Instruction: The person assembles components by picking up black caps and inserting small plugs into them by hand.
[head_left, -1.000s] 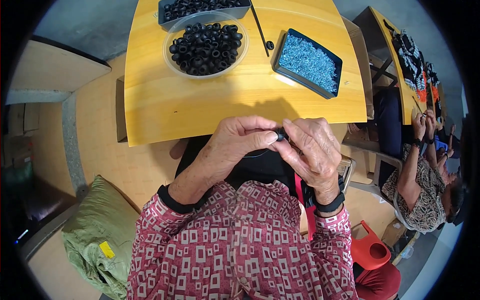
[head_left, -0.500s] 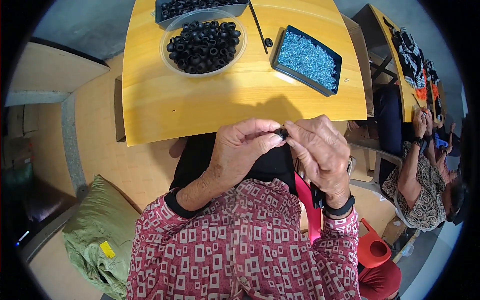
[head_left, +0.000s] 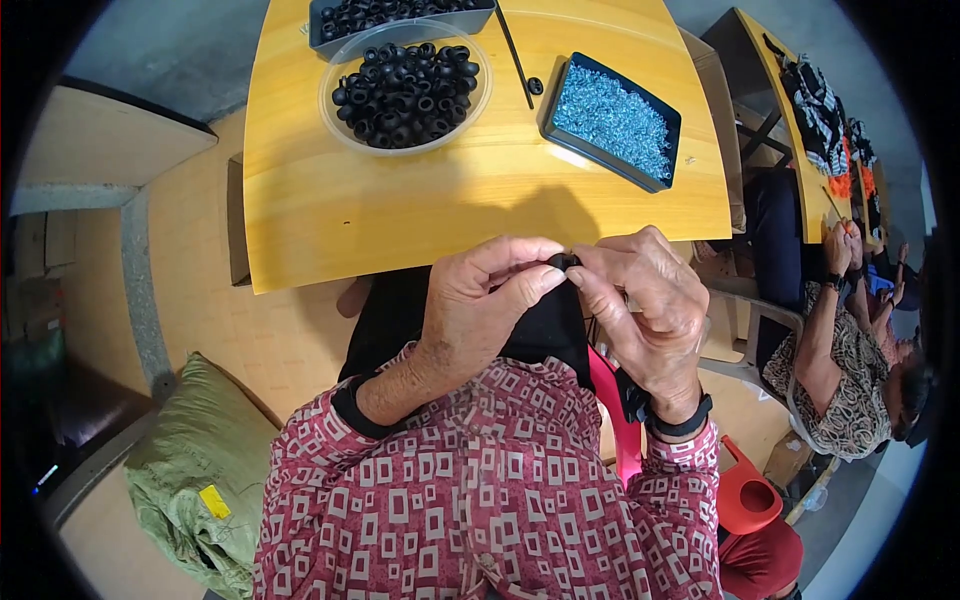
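By the near edge of the surface (head_left: 350, 195), a small black piece (head_left: 562, 261) is pinched in the fingertips of left hand (head_left: 482, 295) and right hand (head_left: 652, 305). Steady, even pressure is advised.

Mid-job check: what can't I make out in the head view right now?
In the head view:
Small rounded black piece: mostly hidden by the left hand and right hand pinching it.
Thin black rod: far end cut off by the top edge.
Grey rectangular tray: back cut off there too.
Shiny pale-blue pieces: too small to tell single shapes.
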